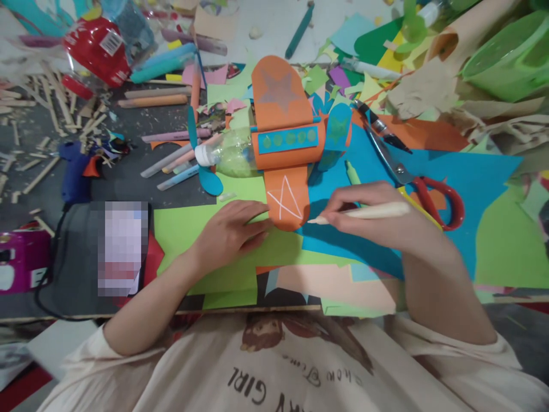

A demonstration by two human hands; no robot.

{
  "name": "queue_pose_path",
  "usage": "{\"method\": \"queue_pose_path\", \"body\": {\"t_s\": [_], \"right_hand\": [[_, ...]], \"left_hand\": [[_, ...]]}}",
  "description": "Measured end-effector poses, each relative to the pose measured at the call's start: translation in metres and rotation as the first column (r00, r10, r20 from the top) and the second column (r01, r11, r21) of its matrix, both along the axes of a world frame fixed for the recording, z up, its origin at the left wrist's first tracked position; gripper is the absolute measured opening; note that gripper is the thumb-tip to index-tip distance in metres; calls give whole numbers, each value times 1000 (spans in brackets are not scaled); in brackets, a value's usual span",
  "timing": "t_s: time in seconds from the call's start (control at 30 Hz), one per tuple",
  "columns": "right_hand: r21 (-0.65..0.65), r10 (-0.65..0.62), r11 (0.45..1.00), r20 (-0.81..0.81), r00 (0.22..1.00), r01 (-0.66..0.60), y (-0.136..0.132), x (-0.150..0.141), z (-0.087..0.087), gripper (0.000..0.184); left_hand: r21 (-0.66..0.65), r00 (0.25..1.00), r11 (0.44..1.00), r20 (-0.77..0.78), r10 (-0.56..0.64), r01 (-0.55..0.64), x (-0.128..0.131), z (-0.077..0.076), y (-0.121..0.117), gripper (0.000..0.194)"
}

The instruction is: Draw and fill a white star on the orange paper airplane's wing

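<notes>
Table [77, 246] bears a bottle-and-paper plane [289, 159], its orange near wing [299, 186] between the hands. The left hand [227, 234] lies loosely spread at one edge; the right hand [369, 214] pinches a white marker [380, 210], tip by the other edge. Drawing seems in hand: the white star lines [285, 177] look unfinished, and any added stroke calls for a steady wing.

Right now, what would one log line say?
left hand: at orange wing | right hand: holds pale pen | wing: white star outline
</notes>
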State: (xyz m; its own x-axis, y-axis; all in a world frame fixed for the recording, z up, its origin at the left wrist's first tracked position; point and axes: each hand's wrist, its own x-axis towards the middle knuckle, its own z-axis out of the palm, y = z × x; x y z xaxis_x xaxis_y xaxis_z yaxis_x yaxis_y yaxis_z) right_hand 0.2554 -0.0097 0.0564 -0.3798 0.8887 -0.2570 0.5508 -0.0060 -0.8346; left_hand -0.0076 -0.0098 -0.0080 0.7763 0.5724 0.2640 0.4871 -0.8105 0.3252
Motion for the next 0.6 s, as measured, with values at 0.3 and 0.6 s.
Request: {"method": "queue_pose_path", "body": {"t_s": [0.3, 0.6], "right_hand": [[675, -453, 731, 377, 808, 95, -24, 34, -42, 34], [600, -456, 768, 267, 849, 224, -32, 33, -50, 13]], "left_hand": [[144, 881, 874, -26, 472, -464, -14, 6, 10, 13], [176, 808, 807, -82, 583, -564, -23, 1, 15, 18]]}}
